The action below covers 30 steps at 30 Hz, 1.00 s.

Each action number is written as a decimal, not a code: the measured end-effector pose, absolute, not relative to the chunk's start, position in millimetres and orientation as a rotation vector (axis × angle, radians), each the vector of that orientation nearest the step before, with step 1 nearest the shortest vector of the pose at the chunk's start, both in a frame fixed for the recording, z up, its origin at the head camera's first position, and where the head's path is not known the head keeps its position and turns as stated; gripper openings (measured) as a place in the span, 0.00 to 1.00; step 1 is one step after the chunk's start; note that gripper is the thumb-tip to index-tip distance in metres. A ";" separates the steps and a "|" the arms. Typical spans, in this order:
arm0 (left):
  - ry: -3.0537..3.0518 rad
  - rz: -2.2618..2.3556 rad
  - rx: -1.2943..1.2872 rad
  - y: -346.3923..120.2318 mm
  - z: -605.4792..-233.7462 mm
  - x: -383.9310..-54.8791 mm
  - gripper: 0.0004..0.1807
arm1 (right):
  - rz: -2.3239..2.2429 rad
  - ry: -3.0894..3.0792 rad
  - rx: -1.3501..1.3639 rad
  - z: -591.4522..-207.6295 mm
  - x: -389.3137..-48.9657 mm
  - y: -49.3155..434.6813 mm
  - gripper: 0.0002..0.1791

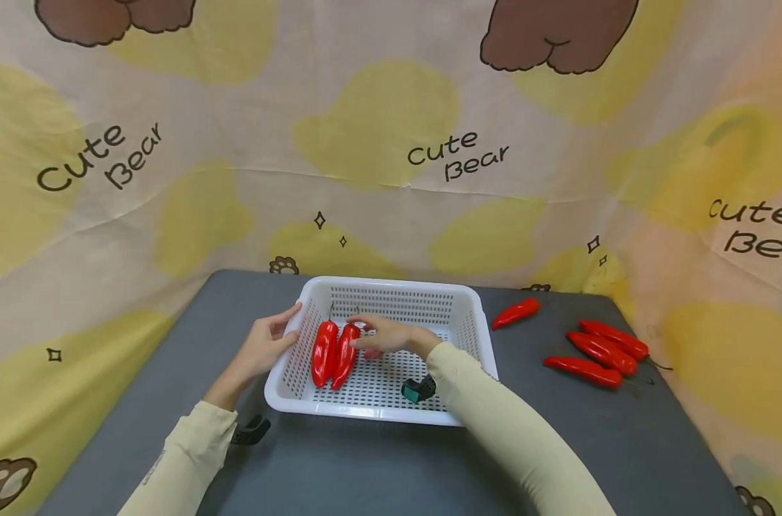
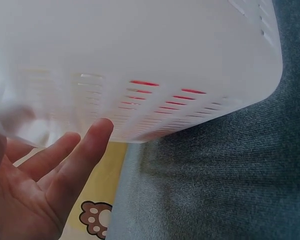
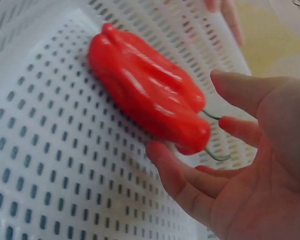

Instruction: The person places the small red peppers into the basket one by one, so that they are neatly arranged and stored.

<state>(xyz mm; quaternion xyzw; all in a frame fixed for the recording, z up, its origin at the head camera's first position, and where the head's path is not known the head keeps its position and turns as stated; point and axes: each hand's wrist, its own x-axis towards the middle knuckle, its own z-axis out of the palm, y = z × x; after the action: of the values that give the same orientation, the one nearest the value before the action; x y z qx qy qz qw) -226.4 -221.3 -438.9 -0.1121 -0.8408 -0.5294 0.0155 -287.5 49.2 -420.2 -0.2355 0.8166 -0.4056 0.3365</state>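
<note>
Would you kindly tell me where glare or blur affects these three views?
Head view: the printed backdrop is legible, and the two leftmost peppers carry white glints; left wrist: the basket looks pale, hazy toward the left edge; right wrist: slightly soft, white glare streaking the peppers.

Pale cloth (image 1: 371, 193) with bear prints and yellow patches fills the upper frame; grey table (image 1: 365, 466) below.

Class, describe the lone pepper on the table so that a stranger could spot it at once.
Find the white basket on the grey table. Just past its right side lies a red pepper; unlike the three peppers grouped farther right, it lies alone.
</note>
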 end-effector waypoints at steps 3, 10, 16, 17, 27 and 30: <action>-2.608 -1.667 -0.362 -220.6 -439.6 -226.8 0.32 | -1.069 2.166 -0.600 -418.0 -290.6 53.1 0.36; -2.623 -1.640 -0.361 -220.3 -437.1 -227.2 0.32 | -1.160 2.155 -0.609 -408.3 -294.3 57.8 0.36; -2.644 -1.635 -0.338 -220.1 -431.6 -227.9 0.32 | -1.216 2.158 -0.623 -389.8 -294.7 63.2 0.35; -2.650 -1.633 -0.333 -219.9 -431.0 -227.6 0.33 | -1.219 2.160 -0.628 -387.0 -294.9 64.8 0.34; -2.655 -1.641 -0.305 -221.7 -436.0 -224.1 0.32 | -1.227 2.209 -0.664 -364.8 -295.5 90.8 0.34; -2.651 -1.656 -0.315 -223.2 -435.9 -224.8 0.32 | -1.246 2.230 -0.702 -357.5 -296.7 104.6 0.33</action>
<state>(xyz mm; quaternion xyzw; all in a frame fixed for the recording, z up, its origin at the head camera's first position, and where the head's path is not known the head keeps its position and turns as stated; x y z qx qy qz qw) -224.8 -223.2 -435.9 -0.1002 -0.8439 -0.5271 0.0000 -296.7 104.6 -357.5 -0.2570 0.8164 -0.4561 0.2438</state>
